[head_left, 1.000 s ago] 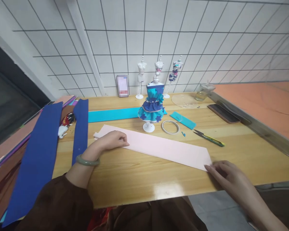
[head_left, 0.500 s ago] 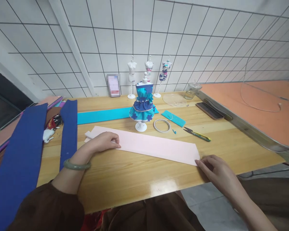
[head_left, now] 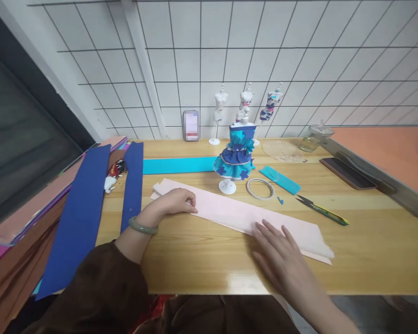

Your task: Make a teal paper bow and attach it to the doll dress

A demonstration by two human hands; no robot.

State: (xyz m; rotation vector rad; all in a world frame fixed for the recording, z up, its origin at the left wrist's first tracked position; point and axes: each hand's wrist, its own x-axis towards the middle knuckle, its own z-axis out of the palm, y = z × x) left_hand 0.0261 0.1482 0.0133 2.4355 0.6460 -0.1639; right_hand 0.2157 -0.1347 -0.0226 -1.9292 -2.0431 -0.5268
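A long pale pink folded strip (head_left: 226, 206), perhaps crepe paper, lies slantwise on the wooden table. Near its left end, my left hand (head_left: 176, 202) is closed in a pinch on the front edge; a green bangle (head_left: 142, 226) circles that wrist. My right hand (head_left: 282, 255), slightly blurred, lies with fingers spread over the front edge, right of the strip's middle. At the right end the layers of the strip sit a little apart. Behind the strip stands a small mannequin in a blue and turquoise ruffled dress (head_left: 235, 155).
A tape roll (head_left: 260, 189), a turquoise piece (head_left: 280, 180) and thread snips (head_left: 323, 211) lie to the right. Farther right is a dark phone (head_left: 346, 173). Blue strips (head_left: 78, 208) cover the left side. Smaller mannequins (head_left: 220, 109) and a propped phone (head_left: 191, 126) stand by the wall.
My right hand has left the strip's right corner and moved leftward along the front edge, its fingers now spread. The left hand keeps its pinch. The view has shifted left.
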